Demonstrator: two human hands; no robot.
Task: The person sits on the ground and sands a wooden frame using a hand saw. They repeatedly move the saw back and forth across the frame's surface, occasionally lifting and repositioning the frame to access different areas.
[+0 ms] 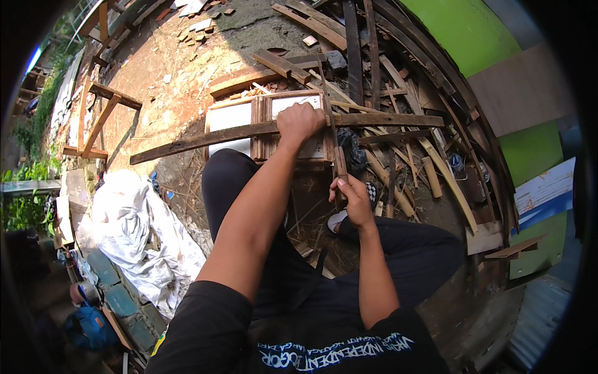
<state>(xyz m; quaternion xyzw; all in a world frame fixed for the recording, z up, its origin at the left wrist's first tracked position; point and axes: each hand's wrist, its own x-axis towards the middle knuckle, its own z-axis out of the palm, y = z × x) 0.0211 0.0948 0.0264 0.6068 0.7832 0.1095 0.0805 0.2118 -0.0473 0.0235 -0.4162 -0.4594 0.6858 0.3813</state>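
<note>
A long, weathered wooden plank [205, 140] lies crosswise in front of me, over a wooden frame with two white panels [232, 116]. My left hand [301, 121] is closed on the plank near its middle, pressing it against the frame. Just right of that hand, a handsaw [332, 118] stands across the plank, its narrow blade pointing away from me. My right hand [354, 198] is closed round the saw's wooden handle on the near side. How deep the blade sits in the wood cannot be made out. My left knee [227, 171] is beside the near edge of the frame.
Scrap boards and sticks [398, 149] are heaped on the right, beside a green panel [532, 159]. Crumpled white sheeting [134, 224] lies at left. Farther off on the left is a wooden trestle [103, 121]. Beyond the frame lie thick beams [268, 73] and wood chips.
</note>
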